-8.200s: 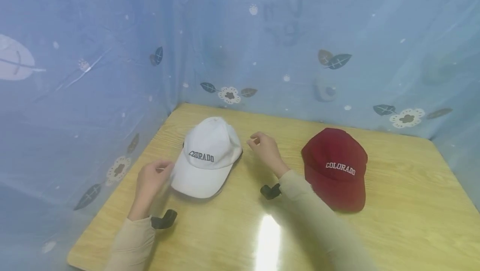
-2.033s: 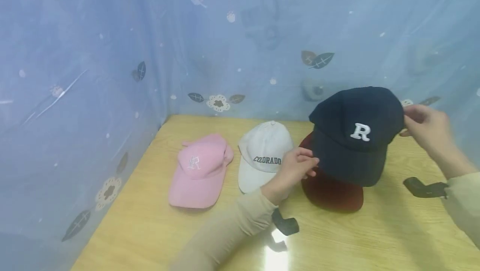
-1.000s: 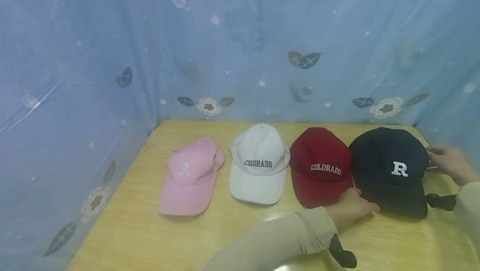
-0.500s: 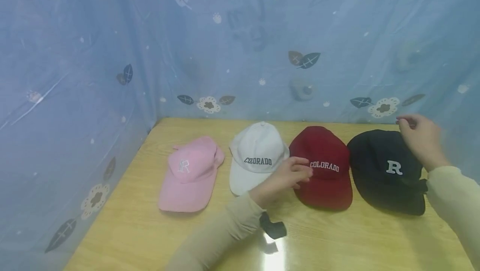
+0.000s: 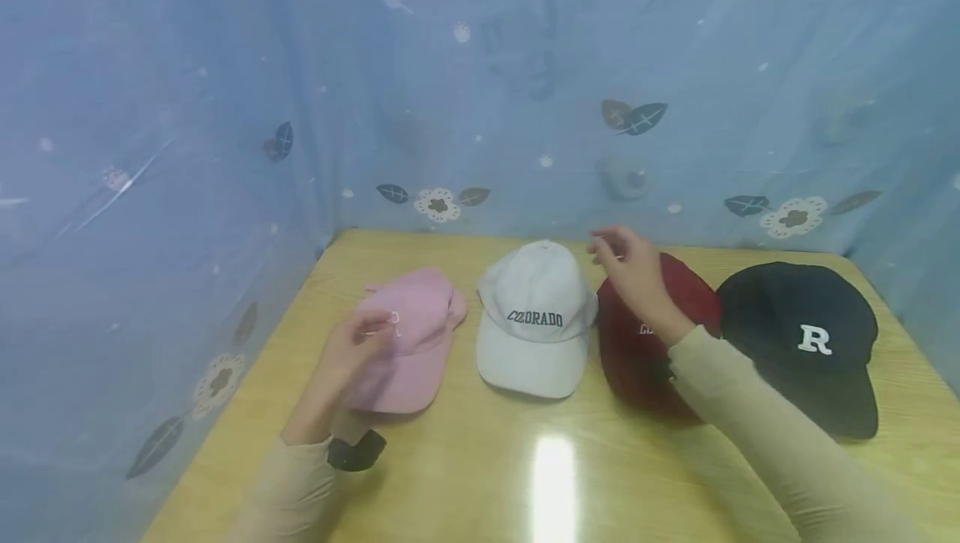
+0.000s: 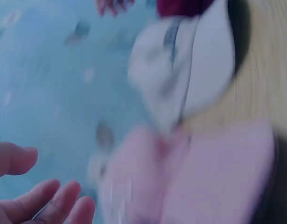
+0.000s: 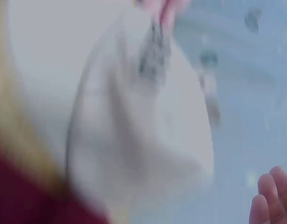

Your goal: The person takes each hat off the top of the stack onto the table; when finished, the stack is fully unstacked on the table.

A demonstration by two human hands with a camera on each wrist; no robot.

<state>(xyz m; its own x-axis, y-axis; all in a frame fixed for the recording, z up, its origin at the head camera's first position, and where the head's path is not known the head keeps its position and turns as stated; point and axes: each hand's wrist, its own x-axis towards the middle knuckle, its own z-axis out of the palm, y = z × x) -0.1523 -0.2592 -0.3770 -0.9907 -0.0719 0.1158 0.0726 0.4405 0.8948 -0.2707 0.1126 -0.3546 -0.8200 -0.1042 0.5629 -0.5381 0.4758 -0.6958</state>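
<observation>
My left hand [image 5: 347,359] hovers over the left side of a pink baseball cap [image 5: 420,309], its fingers relaxed around nothing. In the left wrist view the thumb and fingertips [image 6: 64,200] stand apart beside that blurred cap. Above the red baseball cap [image 5: 690,293] is my right hand [image 5: 633,272], loosely bent and holding nothing; its forearm hides part of that cap's lettering. Between the hands lies a white baseball cap [image 5: 536,318] marked COLORADO. It fills much of the right wrist view, where my right fingertips [image 7: 274,193] show at the lower right corner.
At the right end of the row a black baseball cap [image 5: 802,343] with a white R touches the red one. All rest on a wooden table [image 5: 465,476], brims toward me. A blue patterned curtain [image 5: 510,126] surrounds its back and sides.
The pink and black caps have joined the white and red ones, and the white cap stands further right. After the black cap was set down and let go, both hands moved left.
</observation>
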